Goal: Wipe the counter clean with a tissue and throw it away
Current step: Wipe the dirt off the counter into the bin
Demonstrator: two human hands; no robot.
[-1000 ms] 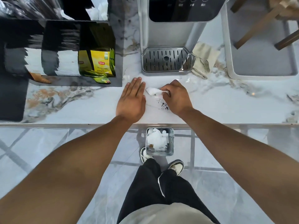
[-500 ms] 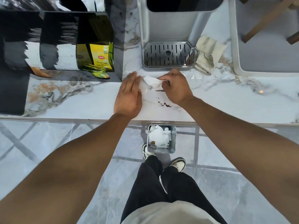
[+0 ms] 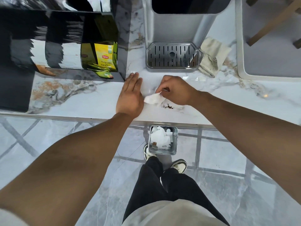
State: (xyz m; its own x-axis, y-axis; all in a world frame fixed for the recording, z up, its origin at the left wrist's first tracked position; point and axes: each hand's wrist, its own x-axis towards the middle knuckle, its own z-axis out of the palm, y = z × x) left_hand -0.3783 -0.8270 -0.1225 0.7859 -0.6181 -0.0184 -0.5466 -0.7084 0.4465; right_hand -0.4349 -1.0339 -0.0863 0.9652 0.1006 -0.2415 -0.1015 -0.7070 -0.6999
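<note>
A white crumpled tissue [image 3: 153, 99] lies on the marble counter [image 3: 219, 101], pinched at its upper end by my right hand [image 3: 176, 91]. My left hand [image 3: 130, 95] rests flat on the counter just left of the tissue, fingers straight and together, holding nothing. A small patch of dark brown crumbs [image 3: 167, 106] sits on the counter right below the tissue, near the front edge. On the floor under the counter edge stands a small square metal bin [image 3: 175, 141] with white tissues inside.
A grey dispenser with a slotted drip tray [image 3: 171, 57] stands behind my hands. A folded beige cloth [image 3: 211, 57] lies to its right. A black organiser with yellow tea packets [image 3: 104, 59] is at the left. A grey tray [image 3: 241, 62] sits at the far right.
My right hand has drawn the tissue back toward the front edge, closer to the crumbs. My left hand stays flat on the counter. The view has shifted a little.
</note>
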